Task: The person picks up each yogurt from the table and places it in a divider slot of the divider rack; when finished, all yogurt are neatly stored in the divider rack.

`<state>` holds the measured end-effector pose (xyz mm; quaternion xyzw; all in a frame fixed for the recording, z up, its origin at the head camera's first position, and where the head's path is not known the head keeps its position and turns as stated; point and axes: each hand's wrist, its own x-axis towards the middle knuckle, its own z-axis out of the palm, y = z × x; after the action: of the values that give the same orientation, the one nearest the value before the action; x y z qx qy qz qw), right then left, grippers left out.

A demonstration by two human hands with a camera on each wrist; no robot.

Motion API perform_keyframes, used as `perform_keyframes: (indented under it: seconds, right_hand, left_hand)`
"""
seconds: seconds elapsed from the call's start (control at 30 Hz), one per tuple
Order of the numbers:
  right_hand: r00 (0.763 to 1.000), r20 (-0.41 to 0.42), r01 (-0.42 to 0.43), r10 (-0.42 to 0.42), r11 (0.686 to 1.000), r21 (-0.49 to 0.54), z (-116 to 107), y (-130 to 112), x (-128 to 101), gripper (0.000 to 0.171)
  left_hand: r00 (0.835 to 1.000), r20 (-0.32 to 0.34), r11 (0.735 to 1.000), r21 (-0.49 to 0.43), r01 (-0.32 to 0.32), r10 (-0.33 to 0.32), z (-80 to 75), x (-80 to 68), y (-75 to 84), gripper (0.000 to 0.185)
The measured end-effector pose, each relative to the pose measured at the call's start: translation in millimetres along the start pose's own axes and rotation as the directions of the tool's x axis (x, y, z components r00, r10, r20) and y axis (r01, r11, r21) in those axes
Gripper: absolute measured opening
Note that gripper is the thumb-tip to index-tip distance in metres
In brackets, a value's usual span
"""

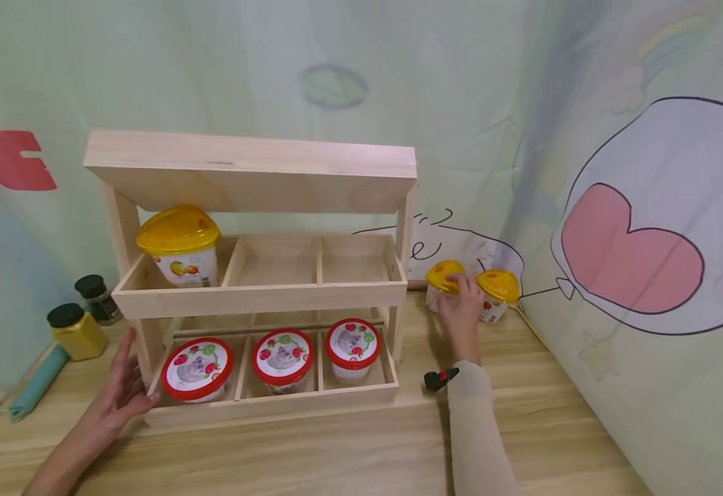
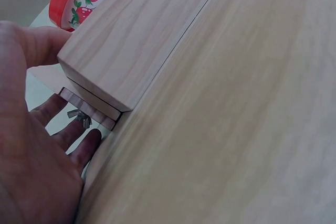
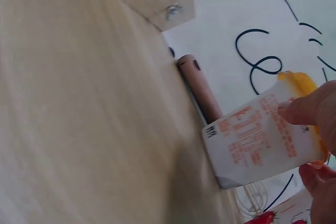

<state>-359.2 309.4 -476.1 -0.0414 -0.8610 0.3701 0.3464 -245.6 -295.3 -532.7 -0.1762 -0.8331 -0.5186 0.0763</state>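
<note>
My left hand (image 1: 119, 389) grips the lower left front corner of a two-tier wooden rack (image 1: 262, 300). Its thumb lies at the tray's front edge, and in the left wrist view its fingers reach behind the side board by a wing nut (image 2: 80, 117). To the rack's right, my right hand (image 1: 463, 310) holds a white tub with a yellow lid (image 3: 257, 135), tilted in the right wrist view. Beside it stands a second yellow-lidded tub (image 1: 499, 286). A third yellow-lidded tub (image 1: 181, 234) sits in the upper tier's left compartment. Red-lidded tubs (image 1: 282, 357) fill the lower tier's three front compartments.
Left of the rack are a yellow jar (image 1: 82, 337), a dark black-capped jar (image 1: 97, 300) and a teal roll (image 1: 38, 382). Behind the held tub, a brown handle (image 3: 199, 87) and wire loops (image 3: 254, 198) show. A printed curtain (image 1: 262, 83) hangs behind the wooden table (image 1: 311, 455).
</note>
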Motion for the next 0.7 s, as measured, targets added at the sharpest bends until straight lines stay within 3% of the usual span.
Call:
perform_keyframes:
  seconds: [0.2, 0.3, 0.5, 0.7]
  right_hand:
    - [0.986, -0.128, 0.108, -0.107, 0.994, 0.001, 10, 0, -4, 0.027]
    - [0.981, -0.150, 0.127, -0.125, 0.992, 0.006, 9, 3, -3, 0.026]
    - [0.982, -0.161, 0.101, -0.094, 0.994, 0.036, 4, 3, -2, 0.024]
    - [0.992, -0.118, 0.043, -0.036, 0.998, 0.050, -3, -3, -3, 0.023]
  left_hand:
    - [1.000, 0.008, 1.000, -0.023, -0.018, 0.018, -4.3, -2.8, 2.4, 0.112]
    - [1.000, 0.008, 1.000, -0.018, -0.020, 0.020, -3.4, -1.9, 2.6, 0.112]
    - [1.000, 0.008, 1.000, -0.009, -0.014, 0.014, -4.5, -0.3, 2.8, 0.113]
    - [1.000, 0.006, 1.000, -0.017, -0.012, 0.012, -3.8, -1.5, 3.8, 0.114]
